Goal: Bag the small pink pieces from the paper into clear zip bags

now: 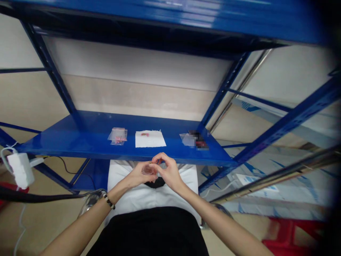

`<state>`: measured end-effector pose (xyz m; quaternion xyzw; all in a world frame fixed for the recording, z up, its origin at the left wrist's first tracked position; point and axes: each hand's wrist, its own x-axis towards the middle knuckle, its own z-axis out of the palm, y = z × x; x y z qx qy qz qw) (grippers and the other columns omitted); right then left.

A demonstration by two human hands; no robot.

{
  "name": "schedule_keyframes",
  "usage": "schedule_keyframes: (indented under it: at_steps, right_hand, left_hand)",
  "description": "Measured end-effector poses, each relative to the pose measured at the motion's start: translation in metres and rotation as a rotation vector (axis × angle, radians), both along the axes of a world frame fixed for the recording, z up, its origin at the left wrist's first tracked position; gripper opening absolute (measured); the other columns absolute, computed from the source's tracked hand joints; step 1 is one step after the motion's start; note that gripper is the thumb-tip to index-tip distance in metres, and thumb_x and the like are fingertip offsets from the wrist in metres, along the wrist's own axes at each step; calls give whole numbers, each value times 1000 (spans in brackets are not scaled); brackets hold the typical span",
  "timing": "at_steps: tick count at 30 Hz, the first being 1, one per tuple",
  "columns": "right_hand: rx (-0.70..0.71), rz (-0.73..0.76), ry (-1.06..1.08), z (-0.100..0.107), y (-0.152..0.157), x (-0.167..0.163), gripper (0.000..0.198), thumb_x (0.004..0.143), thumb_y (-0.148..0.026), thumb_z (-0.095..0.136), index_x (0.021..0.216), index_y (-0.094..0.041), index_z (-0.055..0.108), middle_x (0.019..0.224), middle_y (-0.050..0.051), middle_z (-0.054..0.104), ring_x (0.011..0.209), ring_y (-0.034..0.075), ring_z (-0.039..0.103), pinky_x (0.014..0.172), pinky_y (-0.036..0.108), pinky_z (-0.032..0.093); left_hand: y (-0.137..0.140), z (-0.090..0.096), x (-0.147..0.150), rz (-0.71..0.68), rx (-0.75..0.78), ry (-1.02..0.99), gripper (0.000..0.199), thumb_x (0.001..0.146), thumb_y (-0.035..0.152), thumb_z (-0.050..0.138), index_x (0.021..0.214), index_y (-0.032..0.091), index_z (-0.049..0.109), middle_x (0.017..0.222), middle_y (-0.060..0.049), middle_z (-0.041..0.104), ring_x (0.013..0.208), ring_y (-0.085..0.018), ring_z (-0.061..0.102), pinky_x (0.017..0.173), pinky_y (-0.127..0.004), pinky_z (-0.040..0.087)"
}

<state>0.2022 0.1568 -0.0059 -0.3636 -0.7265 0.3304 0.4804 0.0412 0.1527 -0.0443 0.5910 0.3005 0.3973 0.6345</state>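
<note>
1. A small clear item [147, 170] was held in the left hand [138, 175], near the front edge of the blue shelf [87, 124]; its kind could not be told.
2. The right hand [169, 171] was narrowed to a pinch at the item's edge; whether anything was gripped could not be told.
3. On the shelf, a white sheet [153, 141] was flanked by a pink-filled bag [118, 136] and a clear pouch [187, 139].

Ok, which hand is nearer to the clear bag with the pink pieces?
Left. The left hand is nearer the person's body than the clear bag and a little to its right; the right hand is also on the body side, but farther to the right.
</note>
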Motion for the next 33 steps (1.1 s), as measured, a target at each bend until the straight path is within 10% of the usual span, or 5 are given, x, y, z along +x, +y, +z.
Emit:
schedule_keyframes:
  at_steps: [7, 24, 33]
  right_hand:
    - [-74, -94, -35, -19, -11, 22, 5, 82, -23, 69, 79, -20, 67, 81, 2, 66, 80, 18, 56, 75, 30, 43]
    - [-8, 109, -129, -27, -10, 30, 22, 94, -31, 55, 78, -20, 65, 108, 8, 58, 107, 22, 52, 96, 39, 40]
    - [-25, -86, -13, -35, 2, 38, 21, 97, -31, 49, 80, -19, 56, 87, 4, 55, 85, 17, 52, 78, 28, 40]
  left_hand:
    - [-6, -12, 22, -289, -236, -132, 25, 74, 29, 77, 87, 12, 64, 73, -4, 63, 63, -14, 59, 62, -28, 48]
    - [-6, -15, 16, -183, -351, -235, 36, 75, 21, 78, 108, 13, 64, 90, -7, 69, 83, -19, 66, 80, -33, 51]
    - [-2, -15, 18, -211, -327, -28, 49, 84, 38, 69, 124, 14, 54, 114, -19, 69, 101, -27, 68, 84, -38, 52]
